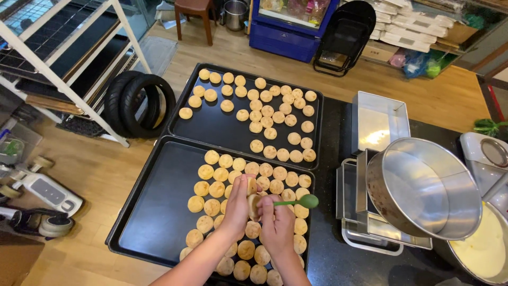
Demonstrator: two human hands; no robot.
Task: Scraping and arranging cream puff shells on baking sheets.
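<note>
My left hand [236, 204] holds a small round golden pastry [253, 195], split open, above the near black baking tray [153, 217]. My right hand [278, 222] grips a green spoon [304, 201], its bowl pointing right, its handle end by the pastry. The near tray carries several round pastries [217, 189] on its right half. A second black tray [211, 127] behind it holds several more pastries [267, 111].
To the right stand stacked rectangular metal tins [378, 124], a tilted steel bowl [423, 188] and a bowl of pale cream [484, 249] on a dark counter. Tyres [140, 103], a white rack [69, 58] and a wooden stool [194, 16] stand on the wood floor.
</note>
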